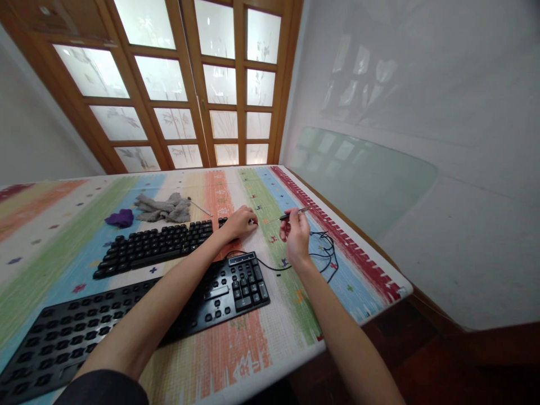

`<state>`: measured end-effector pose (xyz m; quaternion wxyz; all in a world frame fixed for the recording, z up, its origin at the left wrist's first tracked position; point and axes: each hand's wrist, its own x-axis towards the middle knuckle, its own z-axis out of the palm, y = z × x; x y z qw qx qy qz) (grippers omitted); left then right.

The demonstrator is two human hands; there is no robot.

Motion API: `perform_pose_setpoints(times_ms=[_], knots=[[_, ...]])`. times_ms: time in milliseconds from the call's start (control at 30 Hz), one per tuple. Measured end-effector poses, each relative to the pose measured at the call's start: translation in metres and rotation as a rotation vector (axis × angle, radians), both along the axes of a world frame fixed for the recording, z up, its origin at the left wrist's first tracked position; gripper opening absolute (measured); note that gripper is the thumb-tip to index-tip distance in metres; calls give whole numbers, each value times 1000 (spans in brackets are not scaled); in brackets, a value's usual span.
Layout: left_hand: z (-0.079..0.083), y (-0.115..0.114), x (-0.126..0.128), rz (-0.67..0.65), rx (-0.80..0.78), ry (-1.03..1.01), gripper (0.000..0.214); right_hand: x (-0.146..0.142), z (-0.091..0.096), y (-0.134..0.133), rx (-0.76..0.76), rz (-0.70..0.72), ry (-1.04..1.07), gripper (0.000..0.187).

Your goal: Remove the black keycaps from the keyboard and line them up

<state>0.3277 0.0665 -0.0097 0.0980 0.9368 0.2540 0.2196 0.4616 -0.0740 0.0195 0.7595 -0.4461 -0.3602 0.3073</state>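
Note:
My right hand [296, 232] is closed around a slim screwdriver [290, 216] with a dark handle; its thin shaft points left toward my other hand. Fingers curled, my left hand [241, 223] hovers at or rests on the cloth behind the keyboard, pinching something too small to make out. Below my left forearm lies a black keyboard [217, 292]. Keycaps cover its number pad at the right end, while its left part shows bare key sockets. Behind it, loose black keycaps [156, 244] stand in rows, partly hidden by my left hand and forearm.
A black cable [327, 253] lies coiled right of my right hand. Grey gloves or cloth [164, 208], a purple cloth [120, 218] and a thin stick [200, 207] lie farther back. The striped tablecloth [253, 349] ends near a white wall on the right.

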Motion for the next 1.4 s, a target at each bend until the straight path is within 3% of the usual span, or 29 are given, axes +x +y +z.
perform_pose_setpoints(times_ms=[767, 967, 1100, 1200, 1400], knots=[[-1, 7, 1, 106, 72, 24, 12, 0, 1, -1, 29, 30, 63, 51], [19, 0, -17, 104, 137, -158, 30, 3, 4, -2, 42, 14, 71, 52], [40, -14, -42, 79, 173, -243, 26, 5, 7, -2, 54, 6, 53, 51], [48, -34, -63, 64, 165, -278, 20, 5, 7, -4, 28, 75, 4, 49], [34, -95, -98, -36, 53, -222, 17, -2, 7, -15, -41, 459, -240, 46]])
